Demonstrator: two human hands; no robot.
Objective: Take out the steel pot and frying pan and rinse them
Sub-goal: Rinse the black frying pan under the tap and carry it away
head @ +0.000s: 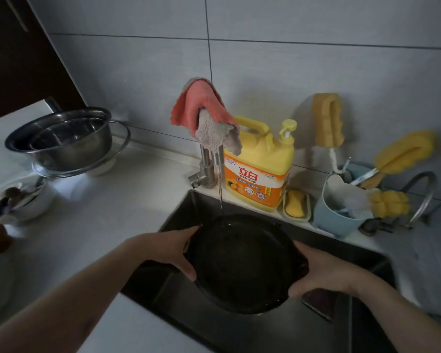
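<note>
We hold the frying pan (242, 263) over the sink (346, 253), one hand per side: left hand (173, 250) has fingers curled round the left rim, right hand (323, 272) grips the right rim, thumb on the near edge. Thin water stream (220, 197) from the faucet (208, 166) hits the pan's far edge. Pink and grey cloths (206, 115) drape over the faucet. Yellow detergent jug (259, 166) sits just behind the sink. Steel pot (61, 138) stands on the counter (99, 212), far left
</note>
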